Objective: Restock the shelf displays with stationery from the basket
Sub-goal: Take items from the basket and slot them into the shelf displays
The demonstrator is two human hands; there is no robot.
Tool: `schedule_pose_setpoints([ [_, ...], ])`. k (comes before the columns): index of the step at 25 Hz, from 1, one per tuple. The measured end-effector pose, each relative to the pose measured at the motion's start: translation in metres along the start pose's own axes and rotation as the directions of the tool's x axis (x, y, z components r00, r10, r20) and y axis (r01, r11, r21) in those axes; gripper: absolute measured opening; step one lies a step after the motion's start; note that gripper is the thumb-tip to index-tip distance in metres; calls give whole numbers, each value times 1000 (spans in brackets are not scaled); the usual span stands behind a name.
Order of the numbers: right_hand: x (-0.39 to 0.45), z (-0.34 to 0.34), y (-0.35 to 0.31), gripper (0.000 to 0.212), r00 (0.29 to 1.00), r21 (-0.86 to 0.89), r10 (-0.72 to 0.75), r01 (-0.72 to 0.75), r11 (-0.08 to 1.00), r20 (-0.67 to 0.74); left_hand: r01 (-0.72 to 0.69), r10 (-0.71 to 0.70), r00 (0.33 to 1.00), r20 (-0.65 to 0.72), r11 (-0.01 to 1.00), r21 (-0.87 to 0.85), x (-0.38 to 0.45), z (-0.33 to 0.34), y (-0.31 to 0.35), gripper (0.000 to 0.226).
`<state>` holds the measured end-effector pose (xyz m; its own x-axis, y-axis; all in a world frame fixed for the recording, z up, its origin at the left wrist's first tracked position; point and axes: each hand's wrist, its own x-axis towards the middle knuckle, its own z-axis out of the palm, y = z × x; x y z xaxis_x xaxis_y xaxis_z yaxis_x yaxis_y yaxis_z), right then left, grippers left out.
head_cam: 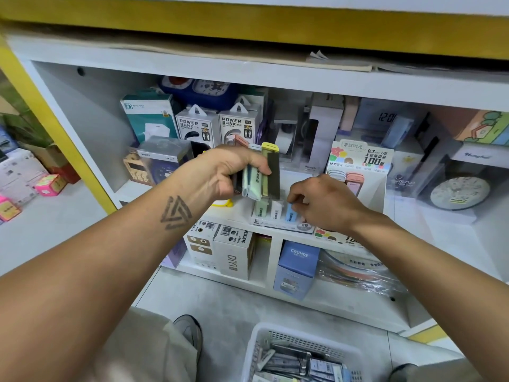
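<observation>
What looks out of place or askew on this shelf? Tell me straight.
Nothing looks spilled or damaged. The left hand grips a bundle of lead cases; the right hand pinches a blue case in the display tray. Only the paper lying loosely on the top shelf looks untidy.

A fanned stack of slim pastel lead-refill cases (260,172), green, yellow, pink and dark, stands upright above a white cardboard display tray (281,220) on the white shelf (239,213). The tray holds upright green, white and blue cases. Below on the floor, a white perforated plastic basket (257,351) contains more packaged stationery.
</observation>
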<state>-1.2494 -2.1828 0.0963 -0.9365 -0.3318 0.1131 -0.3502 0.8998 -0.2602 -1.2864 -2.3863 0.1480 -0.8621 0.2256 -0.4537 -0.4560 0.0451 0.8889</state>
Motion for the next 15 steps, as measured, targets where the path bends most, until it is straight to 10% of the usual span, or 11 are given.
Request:
schedule_pose_setpoints([
  [4,2,-17,6,22,998,229,52,-46,972,-21,6,-5,999,42,1000,-17,-1,10,-1,17],
  [7,3,-45,11,6,949,715,302,-148,683,-92,2,2,995,99,999,-36,-5,26,-3,21],
  [11,-4,-51,13,44,907,807,418,-285,517,52,-50,55,983,178,998,-30,-8,61,-8,44],
  [15,-14,-67,28,28,880,902,465,-274,335,95,20,14,965,260,991,-129,-6,81,-8,54],
])
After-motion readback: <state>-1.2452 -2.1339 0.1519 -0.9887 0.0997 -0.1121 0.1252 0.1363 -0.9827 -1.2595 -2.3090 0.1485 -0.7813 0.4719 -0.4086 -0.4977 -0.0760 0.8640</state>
